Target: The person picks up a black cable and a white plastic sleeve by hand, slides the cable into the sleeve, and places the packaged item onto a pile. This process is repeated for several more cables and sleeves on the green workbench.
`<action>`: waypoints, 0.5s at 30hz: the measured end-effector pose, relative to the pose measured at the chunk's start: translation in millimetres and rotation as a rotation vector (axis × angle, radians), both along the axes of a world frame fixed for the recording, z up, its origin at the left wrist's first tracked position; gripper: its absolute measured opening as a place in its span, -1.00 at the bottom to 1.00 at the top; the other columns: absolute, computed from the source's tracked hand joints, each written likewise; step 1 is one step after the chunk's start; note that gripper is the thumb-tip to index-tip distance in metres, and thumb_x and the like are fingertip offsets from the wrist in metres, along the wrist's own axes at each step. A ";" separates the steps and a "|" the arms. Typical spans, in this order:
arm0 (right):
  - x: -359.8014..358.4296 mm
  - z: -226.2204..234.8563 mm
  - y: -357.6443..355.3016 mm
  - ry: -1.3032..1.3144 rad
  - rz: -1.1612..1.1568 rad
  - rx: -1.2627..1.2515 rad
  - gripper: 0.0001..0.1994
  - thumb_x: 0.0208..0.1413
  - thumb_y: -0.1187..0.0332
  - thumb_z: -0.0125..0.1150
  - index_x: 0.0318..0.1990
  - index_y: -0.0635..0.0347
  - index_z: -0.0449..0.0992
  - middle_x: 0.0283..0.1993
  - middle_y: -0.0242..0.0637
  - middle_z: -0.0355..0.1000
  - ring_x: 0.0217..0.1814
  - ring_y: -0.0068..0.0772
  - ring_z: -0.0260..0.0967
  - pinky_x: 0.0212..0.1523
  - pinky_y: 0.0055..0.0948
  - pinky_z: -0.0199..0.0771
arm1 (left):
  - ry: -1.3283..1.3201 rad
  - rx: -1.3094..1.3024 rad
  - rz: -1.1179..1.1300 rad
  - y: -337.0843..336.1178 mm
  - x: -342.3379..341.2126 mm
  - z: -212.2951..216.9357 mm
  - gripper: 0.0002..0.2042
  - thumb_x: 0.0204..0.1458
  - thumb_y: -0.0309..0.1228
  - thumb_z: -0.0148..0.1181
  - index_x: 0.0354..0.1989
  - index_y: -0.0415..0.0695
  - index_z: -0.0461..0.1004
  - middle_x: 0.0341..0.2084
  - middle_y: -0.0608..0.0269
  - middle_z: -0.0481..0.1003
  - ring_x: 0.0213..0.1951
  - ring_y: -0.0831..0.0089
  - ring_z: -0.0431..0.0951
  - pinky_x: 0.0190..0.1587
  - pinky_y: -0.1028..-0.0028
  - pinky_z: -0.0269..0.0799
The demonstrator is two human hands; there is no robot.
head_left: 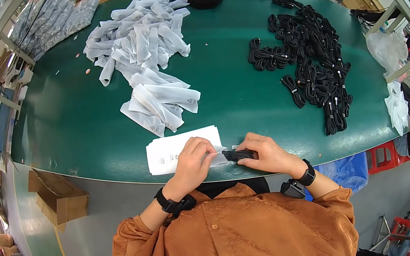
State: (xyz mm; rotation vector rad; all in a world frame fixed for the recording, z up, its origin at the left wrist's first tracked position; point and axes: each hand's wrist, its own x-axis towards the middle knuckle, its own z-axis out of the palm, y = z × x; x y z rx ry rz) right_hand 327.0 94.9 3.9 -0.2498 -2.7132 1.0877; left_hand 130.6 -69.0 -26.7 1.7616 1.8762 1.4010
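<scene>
A green workbench and heaped black cables show a workshop.

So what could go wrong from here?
The black cable bundle in the right hand is close to the near edge of the green table, so it could drop off if the grip slips.

The left hand is over the right end of a loose stack of thin white packets; a nudge might shift them.

The black bundles piled on the right overlap, so some might snag.
</scene>
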 end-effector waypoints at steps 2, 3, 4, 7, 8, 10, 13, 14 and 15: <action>-8.2 -0.9 -1.7 -0.022 0.001 -0.084 -0.70 0.03 0.36 0.43 -0.13 0.25 0.48 -0.23 -0.18 0.35 -0.36 -0.16 0.43 -0.35 -0.26 0.47 | 0.029 0.010 0.010 4.7 -0.7 3.5 -0.89 0.01 -0.64 0.27 -0.37 -0.21 0.45 -0.31 0.19 0.48 -0.25 0.30 0.48 -0.22 0.44 0.42; -13.1 -0.5 -2.8 -0.020 0.000 -0.082 -0.70 0.03 0.36 0.43 -0.13 0.25 0.48 -0.23 -0.18 0.35 -0.36 -0.16 0.43 -0.35 -0.26 0.47 | 0.044 0.016 0.014 6.9 -1.3 5.6 -0.88 -0.01 -0.65 0.27 -0.37 -0.21 0.45 -0.31 0.18 0.49 -0.23 0.28 0.48 -0.20 0.43 0.42; -18.7 0.3 -4.3 0.017 -0.022 -0.096 -0.68 0.02 0.36 0.44 -0.11 0.24 0.48 -0.22 -0.18 0.35 -0.35 -0.18 0.43 -0.33 -0.28 0.48 | 0.046 0.018 0.013 8.5 -1.9 8.4 -0.88 -0.01 -0.65 0.27 -0.37 -0.21 0.45 -0.31 0.18 0.49 -0.23 0.28 0.48 -0.20 0.43 0.42; -36.4 3.9 -12.1 0.091 -0.065 -0.122 -0.65 0.00 0.38 0.47 -0.08 0.21 0.48 -0.20 -0.18 0.35 -0.34 -0.23 0.43 -0.31 -0.32 0.49 | -0.086 -0.019 -0.014 10.5 -3.7 16.8 -0.91 0.05 -0.62 0.24 -0.36 -0.21 0.43 -0.30 0.22 0.49 -0.21 0.37 0.47 -0.19 0.47 0.39; -42.6 5.7 -15.3 0.205 -0.057 -0.200 -0.65 -0.02 0.42 0.48 -0.09 0.22 0.49 -0.19 -0.19 0.35 -0.34 -0.28 0.42 -0.31 -0.37 0.49 | -0.084 -0.019 -0.014 11.6 -6.5 17.9 -0.91 0.05 -0.62 0.24 -0.36 -0.21 0.43 -0.30 0.22 0.49 -0.21 0.37 0.47 -0.19 0.47 0.39; -52.6 8.8 -16.4 0.435 -0.035 -0.353 -0.63 -0.07 0.50 0.49 -0.10 0.23 0.49 -0.16 -0.20 0.36 -0.33 -0.38 0.41 -0.32 -0.48 0.48 | -0.310 -0.013 -0.029 12.5 -19.3 19.3 -0.94 0.10 -0.58 0.22 -0.33 -0.20 0.45 -0.30 0.30 0.48 -0.21 0.46 0.45 -0.19 0.51 0.37; -43.8 15.8 17.6 0.428 -0.177 -0.014 -0.67 -0.04 0.51 0.46 -0.11 0.21 0.48 -0.10 -0.15 0.36 -0.24 -0.31 0.43 -0.25 -0.43 0.50 | -0.646 0.033 -0.020 14.0 -42.9 32.8 -0.96 0.18 -0.51 0.20 -0.27 -0.19 0.47 -0.29 0.38 0.47 -0.26 0.57 0.40 -0.22 0.57 0.32; -38.3 14.0 38.5 0.375 -0.295 0.175 -0.68 -0.03 0.49 0.45 -0.11 0.20 0.48 -0.10 -0.12 0.37 -0.21 -0.25 0.44 -0.22 -0.37 0.51 | -0.872 0.073 -0.011 14.1 -50.7 40.7 -0.93 0.23 -0.46 0.19 -0.24 -0.18 0.48 -0.28 0.42 0.46 -0.31 0.64 0.36 -0.24 0.62 0.28; -28.5 8.9 61.3 0.318 -0.416 0.365 -0.69 -0.02 0.47 0.43 -0.11 0.20 0.48 -0.09 -0.10 0.38 -0.17 -0.18 0.46 -0.20 -0.31 0.53 | -0.872 0.075 -0.007 13.9 -58.4 47.5 -0.93 0.23 -0.46 0.19 -0.24 -0.18 0.48 -0.28 0.42 0.46 -0.31 0.64 0.36 -0.24 0.62 0.28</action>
